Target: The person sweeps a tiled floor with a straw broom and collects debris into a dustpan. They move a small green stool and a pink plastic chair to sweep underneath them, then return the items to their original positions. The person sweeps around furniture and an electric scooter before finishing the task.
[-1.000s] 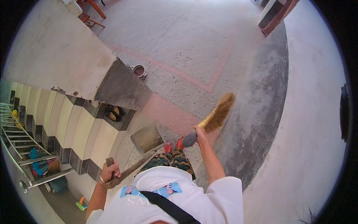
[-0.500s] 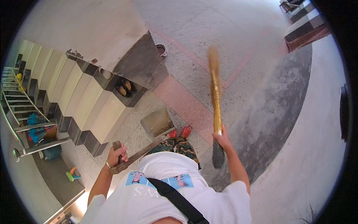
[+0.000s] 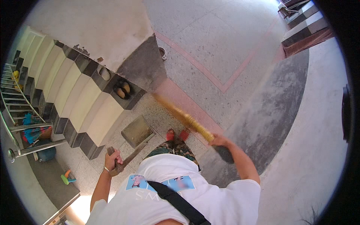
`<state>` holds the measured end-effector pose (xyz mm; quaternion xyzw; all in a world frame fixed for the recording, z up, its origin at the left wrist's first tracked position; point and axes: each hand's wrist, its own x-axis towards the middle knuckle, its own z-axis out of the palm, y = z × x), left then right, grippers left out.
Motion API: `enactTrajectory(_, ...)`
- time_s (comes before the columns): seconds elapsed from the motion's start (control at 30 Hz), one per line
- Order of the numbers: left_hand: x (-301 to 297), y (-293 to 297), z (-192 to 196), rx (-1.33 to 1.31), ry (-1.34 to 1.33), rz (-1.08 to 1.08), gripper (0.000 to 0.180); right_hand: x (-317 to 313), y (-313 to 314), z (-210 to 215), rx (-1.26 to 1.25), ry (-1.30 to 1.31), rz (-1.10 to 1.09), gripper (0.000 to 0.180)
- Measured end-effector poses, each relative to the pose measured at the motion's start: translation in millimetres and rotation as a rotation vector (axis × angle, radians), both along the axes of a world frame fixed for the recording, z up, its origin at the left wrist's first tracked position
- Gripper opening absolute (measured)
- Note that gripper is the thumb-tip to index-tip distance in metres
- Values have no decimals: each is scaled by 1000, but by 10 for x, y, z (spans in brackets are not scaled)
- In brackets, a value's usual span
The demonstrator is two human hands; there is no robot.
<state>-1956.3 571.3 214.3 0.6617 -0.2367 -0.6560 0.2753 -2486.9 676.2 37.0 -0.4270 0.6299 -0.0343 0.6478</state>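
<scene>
Golden straw fills my right hand (image 3: 219, 140): my grip is clenched around the broom (image 3: 187, 120) near its dark handle end, which juts down and to the right past my fist. Its long axis runs on a slant, up and to the left from my hand, the brush end pointing toward the corner of the stairs (image 3: 75, 97). It looks bound with bands of yellow near my grip and turns blurred and paler toward the tip, which hangs over the pinkish strip of the floor (image 3: 240, 45).

My left hand (image 3: 113, 159) is closed on the long wooden handle of the dustpan (image 3: 137, 131). That handle slants up and to the right from my fist to the flat, dull olive pan, which rests on the speckled floor just beside the bottom step. My red sandals (image 3: 177, 134) stand between the pan and the broom. A pair of brown shoes (image 3: 122, 90) sits in a dark niche of the stairs above the pan.
</scene>
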Motion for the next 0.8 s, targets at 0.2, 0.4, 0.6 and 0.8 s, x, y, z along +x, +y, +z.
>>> enactTrajectory(0.2, 154, 15, -20, -19, -41, 33, 18, -414, -869, 45, -50, 160, -265, 50)
enactTrajectory(0.4, 179, 52, -207, -26, -53, 44, 17, -192, -1346, 73, -213, 184, -435, 52)
enactTrajectory(0.6, -128, -70, -442, 27, -60, 114, 18, -249, -1692, 444, 85, -264, -486, 39)
enactTrajectory(0.8, -811, -133, -582, 26, -30, 231, 15, -1531, -2414, 313, 257, -321, -358, 30)
